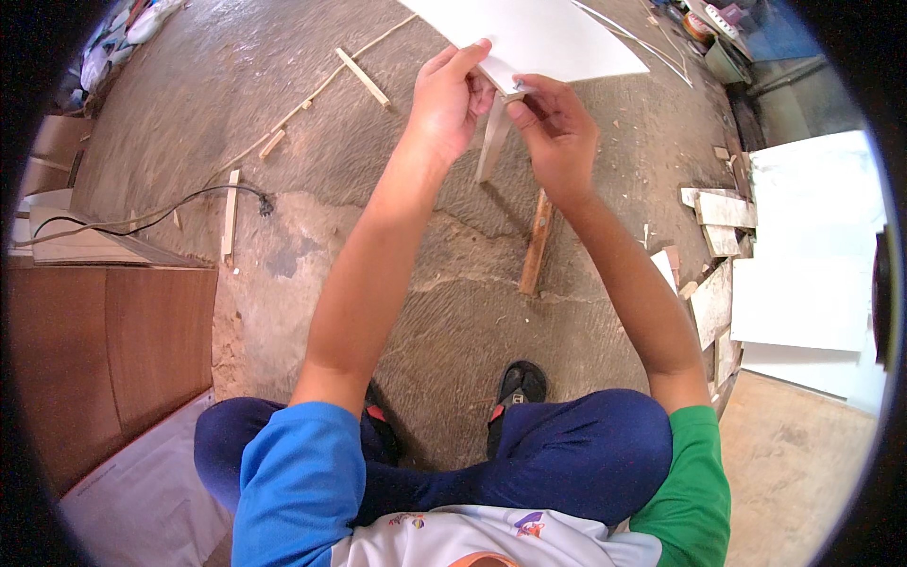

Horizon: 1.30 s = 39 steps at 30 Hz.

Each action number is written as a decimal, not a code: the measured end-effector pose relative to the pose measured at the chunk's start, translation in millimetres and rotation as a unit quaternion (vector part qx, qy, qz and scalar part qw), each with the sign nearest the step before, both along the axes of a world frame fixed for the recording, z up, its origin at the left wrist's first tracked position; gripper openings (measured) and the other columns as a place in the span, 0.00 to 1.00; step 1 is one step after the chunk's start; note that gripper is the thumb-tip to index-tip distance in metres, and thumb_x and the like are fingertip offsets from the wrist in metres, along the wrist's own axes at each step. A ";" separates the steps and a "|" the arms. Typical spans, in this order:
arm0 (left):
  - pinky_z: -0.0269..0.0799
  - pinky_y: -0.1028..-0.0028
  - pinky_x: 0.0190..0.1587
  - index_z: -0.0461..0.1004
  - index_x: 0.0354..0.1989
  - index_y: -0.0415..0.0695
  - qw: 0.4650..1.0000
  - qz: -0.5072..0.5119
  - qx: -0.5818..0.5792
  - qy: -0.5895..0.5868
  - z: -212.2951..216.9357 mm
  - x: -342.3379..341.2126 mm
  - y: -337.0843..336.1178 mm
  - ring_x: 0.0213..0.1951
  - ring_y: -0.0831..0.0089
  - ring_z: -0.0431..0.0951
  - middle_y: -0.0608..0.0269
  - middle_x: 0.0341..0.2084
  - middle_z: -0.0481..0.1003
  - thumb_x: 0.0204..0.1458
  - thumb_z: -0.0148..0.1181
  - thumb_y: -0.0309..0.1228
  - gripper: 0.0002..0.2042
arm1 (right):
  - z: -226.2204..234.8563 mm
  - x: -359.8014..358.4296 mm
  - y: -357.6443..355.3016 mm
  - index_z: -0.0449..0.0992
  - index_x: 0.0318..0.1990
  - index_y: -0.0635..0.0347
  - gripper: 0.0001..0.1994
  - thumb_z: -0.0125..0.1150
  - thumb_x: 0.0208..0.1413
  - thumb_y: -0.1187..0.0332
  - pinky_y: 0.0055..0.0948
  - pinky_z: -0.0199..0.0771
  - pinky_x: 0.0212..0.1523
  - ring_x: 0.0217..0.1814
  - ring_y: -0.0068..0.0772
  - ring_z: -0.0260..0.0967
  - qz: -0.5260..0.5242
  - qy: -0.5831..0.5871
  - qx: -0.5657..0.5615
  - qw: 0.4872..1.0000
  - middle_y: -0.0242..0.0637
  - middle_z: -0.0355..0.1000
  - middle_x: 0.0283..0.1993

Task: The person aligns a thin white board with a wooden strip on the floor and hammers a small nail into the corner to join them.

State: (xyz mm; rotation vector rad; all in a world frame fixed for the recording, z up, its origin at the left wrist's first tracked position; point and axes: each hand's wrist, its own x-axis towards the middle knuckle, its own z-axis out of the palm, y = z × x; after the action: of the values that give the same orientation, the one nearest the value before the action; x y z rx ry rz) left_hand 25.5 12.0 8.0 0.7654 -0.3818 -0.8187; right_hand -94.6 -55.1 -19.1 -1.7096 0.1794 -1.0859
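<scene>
A white flat board is held up in front of me over a concrete floor. My left hand grips its near edge, thumb and fingers pinched on the board. My right hand pinches a small object at the board's near corner, where a pale wooden strip hangs down between both hands. What the small object is I cannot tell.
A brown wooden stick lies on the floor below my hands. Thin wooden strips and a black cable lie to the left. Brown panels stand at left, white boards and offcuts at right.
</scene>
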 end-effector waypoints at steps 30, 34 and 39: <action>0.69 0.79 0.21 0.70 0.32 0.31 0.994 0.077 -0.061 0.039 3.9 -10.7 0.2 0.20 0.74 0.74 0.56 0.23 0.74 0.52 0.53 0.22 0.04 | -19.9 18.5 -13.8 0.70 0.50 0.68 0.17 0.61 0.52 0.75 0.25 0.72 0.46 0.46 0.25 0.72 -0.075 -0.006 -0.041 0.996 0.43 0.75 0.43; 0.70 0.79 0.21 0.70 0.31 0.32 0.994 0.068 -0.070 0.049 -0.4 -10.9 0.6 0.20 0.75 0.74 0.56 0.23 0.74 0.52 0.52 0.22 0.04 | -9.6 17.6 -6.9 0.71 0.47 0.68 0.16 0.62 0.52 0.73 0.24 0.72 0.44 0.43 0.21 0.71 -0.040 -0.022 0.031 0.998 0.39 0.75 0.39; 0.71 0.79 0.21 0.69 0.32 0.32 0.992 0.061 -0.082 0.070 -0.3 -13.8 0.1 0.20 0.75 0.74 0.56 0.23 0.74 0.53 0.52 0.22 0.04 | -15.4 17.5 -17.6 0.70 0.46 0.68 0.17 0.64 0.51 0.70 0.21 0.70 0.37 0.36 0.19 0.68 -0.085 0.023 -0.029 0.996 0.35 0.73 0.34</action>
State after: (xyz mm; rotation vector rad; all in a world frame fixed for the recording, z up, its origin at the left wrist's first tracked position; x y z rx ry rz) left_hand 11.7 12.1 7.7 0.5686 -0.2701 -0.7120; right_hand -77.1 -72.7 -34.4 -1.7979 0.3295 -1.1861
